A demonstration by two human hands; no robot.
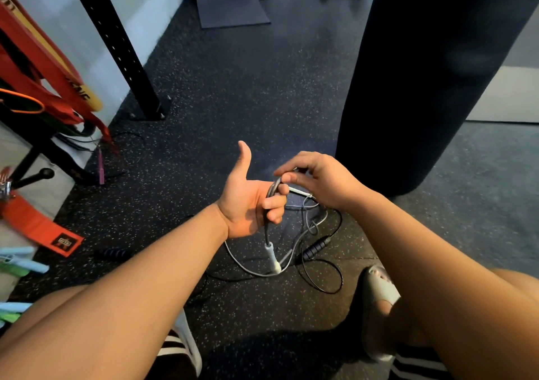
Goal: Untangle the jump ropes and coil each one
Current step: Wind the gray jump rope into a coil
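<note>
My left hand [248, 203] gripped the grey jump rope's [270, 189] gathered loops, thumb raised, just left of the punching bag's [423, 73] base. My right hand [319, 178] pinched the loops' top. The rope's pale handle [272, 256] hung beneath; the black jump rope [316, 247] lay on the floor near the bag.

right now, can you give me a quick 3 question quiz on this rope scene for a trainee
1. True or false: the left hand has its thumb folded in.
2. The black handle is: A gripped, B pinched, C in no hand.
3. Fill in: besides the left hand, the grey rope is pinched by the ____ hand.

Key: 1 false; 2 C; 3 right hand.
</note>
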